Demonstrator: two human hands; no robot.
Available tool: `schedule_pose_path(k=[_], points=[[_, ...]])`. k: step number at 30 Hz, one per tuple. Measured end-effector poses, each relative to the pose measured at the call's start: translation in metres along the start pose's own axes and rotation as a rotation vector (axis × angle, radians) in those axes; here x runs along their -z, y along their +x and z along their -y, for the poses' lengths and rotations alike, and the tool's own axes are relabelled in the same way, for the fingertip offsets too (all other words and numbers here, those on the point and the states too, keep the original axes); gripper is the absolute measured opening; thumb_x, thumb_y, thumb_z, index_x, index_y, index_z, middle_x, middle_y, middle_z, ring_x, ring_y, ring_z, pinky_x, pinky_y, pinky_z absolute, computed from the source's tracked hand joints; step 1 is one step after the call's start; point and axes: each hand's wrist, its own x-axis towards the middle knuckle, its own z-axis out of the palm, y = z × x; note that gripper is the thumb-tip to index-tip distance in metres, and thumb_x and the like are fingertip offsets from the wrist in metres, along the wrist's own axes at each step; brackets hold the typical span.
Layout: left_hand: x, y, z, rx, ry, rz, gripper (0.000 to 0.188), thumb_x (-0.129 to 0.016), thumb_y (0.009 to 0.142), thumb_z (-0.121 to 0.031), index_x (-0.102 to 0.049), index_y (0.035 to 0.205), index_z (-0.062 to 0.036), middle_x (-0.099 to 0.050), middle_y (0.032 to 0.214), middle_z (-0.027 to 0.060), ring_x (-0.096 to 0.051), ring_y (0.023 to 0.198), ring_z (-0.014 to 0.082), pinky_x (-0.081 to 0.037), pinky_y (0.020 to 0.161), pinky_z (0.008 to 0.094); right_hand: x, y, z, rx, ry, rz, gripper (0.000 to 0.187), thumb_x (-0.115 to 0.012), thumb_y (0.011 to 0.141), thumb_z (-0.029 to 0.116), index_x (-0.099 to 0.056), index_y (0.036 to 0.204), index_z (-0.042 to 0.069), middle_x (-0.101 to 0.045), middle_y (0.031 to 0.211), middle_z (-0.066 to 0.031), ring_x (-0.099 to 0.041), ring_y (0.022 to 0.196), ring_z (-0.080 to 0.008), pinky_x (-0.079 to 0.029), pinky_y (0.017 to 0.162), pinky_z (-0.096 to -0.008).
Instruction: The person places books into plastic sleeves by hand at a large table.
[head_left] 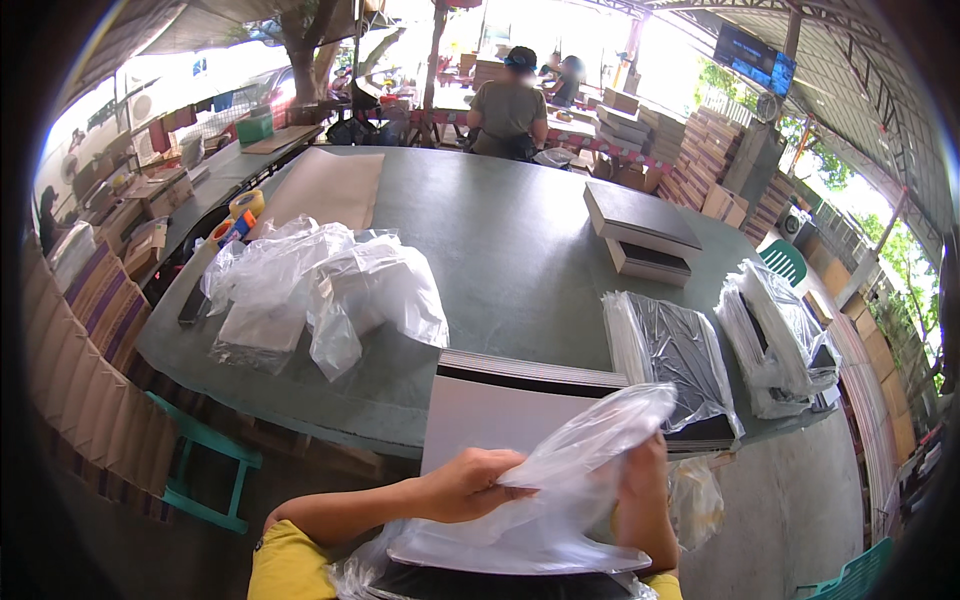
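In front of me I hold a clear plastic bag (pixel 590 440), crumpled and slightly blurred. My left hand (pixel 475 484) pinches its left edge, thumb and fingers closed. My right hand (pixel 645 472) grips its right side, partly hidden behind the film. Below the bag, close to my body, a flat white board with a dark lower part (pixel 500 548) lies in clear plastic. Just beyond my hands, a stack of flat panels (pixel 530 372), white on top with a dark band, rests at the table's near edge.
Loose plastic bags (pixel 330 280) are heaped on the green table (pixel 480 230), near tape rolls (pixel 245 205) and a brown cardboard sheet (pixel 325 190). Right of me are plastic-wrapped dark panels (pixel 675 350), another wrapped stack (pixel 775 335) and bare dark panels (pixel 640 220). A person (pixel 508 105) sits beyond.
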Motion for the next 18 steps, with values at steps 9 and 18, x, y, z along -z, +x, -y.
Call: schedule_pose_path(k=[9,18], points=[[0.03,0.002,-0.01,0.029,-0.281,0.319,0.021,-0.051,0.083,-0.019,-0.053,0.094,-0.0007,-0.054,0.072,-0.0008,-0.047,0.063,0.0066,-0.04,0.057,0.0209,0.025,-0.002,-0.002,-0.25,-0.269,0.584,0.033,-0.048,0.082,0.027,-0.054,0.093,-0.005,-0.058,0.091,-0.0166,-0.056,0.085,-0.0233,-0.047,0.067,-0.0308],[0.057,0.001,-0.019,0.03,-0.749,0.436,0.021,-0.052,0.082,-0.018,-0.054,0.082,0.0028,-0.056,0.065,0.008,-0.054,0.06,0.0139,-0.043,0.054,0.0282,0.023,0.02,0.018,-0.885,-1.558,0.723,0.054,-0.053,0.073,0.05,-0.057,0.09,-0.001,-0.059,0.081,-0.0143,-0.056,0.08,-0.0247,-0.043,0.071,-0.0315]])
